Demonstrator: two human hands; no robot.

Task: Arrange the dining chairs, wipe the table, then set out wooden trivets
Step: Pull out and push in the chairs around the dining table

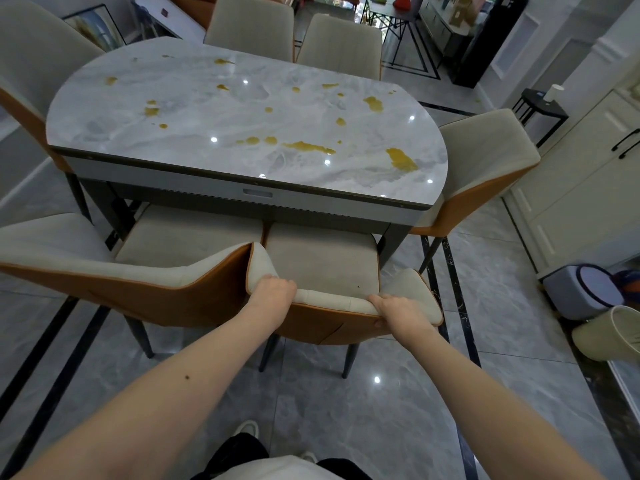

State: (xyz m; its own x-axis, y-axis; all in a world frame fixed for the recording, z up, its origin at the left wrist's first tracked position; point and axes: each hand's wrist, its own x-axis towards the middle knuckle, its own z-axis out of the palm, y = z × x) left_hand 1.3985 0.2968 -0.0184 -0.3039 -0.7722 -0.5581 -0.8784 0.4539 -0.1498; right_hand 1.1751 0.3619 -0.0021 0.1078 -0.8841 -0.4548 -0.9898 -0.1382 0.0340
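A beige dining chair with an orange back stands at the near side of the table, its seat partly under the top. My left hand grips the left part of its backrest top, and my right hand grips the right part. The marble-look table carries several yellow spill stains. A second beige chair stands right beside the held one on its left. No trivets or cloth are in view.
More beige chairs ring the table: two at the far side, one at the right end, one at the left end. A grey lidded bin and a tipped cream bucket sit by the right wall.
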